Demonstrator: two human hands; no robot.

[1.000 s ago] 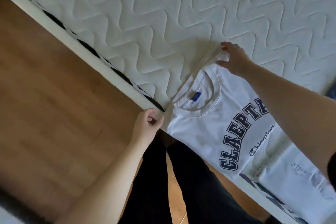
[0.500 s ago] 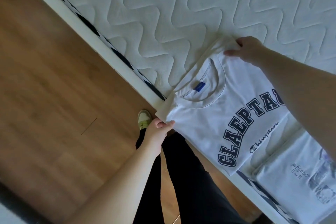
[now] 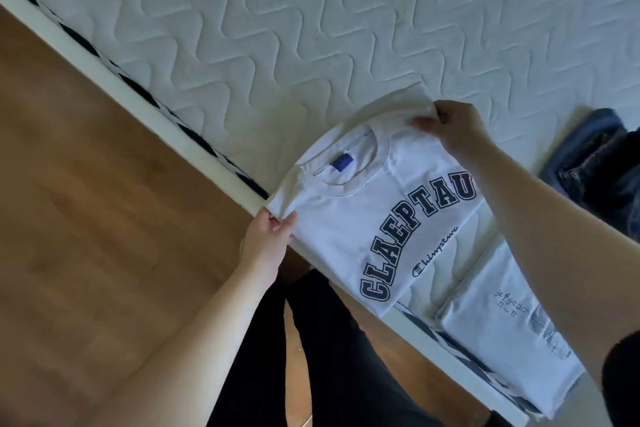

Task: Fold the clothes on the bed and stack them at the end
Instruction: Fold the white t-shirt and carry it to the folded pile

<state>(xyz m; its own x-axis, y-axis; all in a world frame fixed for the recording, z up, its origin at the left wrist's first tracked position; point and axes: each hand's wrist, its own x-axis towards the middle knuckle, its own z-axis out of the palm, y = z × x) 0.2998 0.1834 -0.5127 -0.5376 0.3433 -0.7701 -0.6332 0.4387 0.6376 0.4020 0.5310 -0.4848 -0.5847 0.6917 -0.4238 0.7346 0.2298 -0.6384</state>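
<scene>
At the far left, bare wooden floor (image 3: 104,218) is being shown beside the white bed frame (image 3: 166,121). Next, the near shoulder corner of the white lettered T-shirt (image 3: 363,225) is being pinched between the thumb and fingers of the left hand (image 3: 272,236), right at the mattress (image 3: 311,28) edge. The shirt itself is being held folded, collar and blue label up, part of it overhanging the frame. Its far shoulder corner is being gripped by the right hand (image 3: 450,128), the fingers curled over the cloth. Compared with a second ago, the loose sleeve that was being drawn out past the right hand is no longer being seen; it is probably being tucked under, though the fold is partly hidden. This shirt is therefore being judged nearly folded, with stacking still to come. Further right, a folded white shirt (image 3: 502,333) is lying just beside it, and dark clothes (image 3: 595,163) are waiting near the right edge
</scene>
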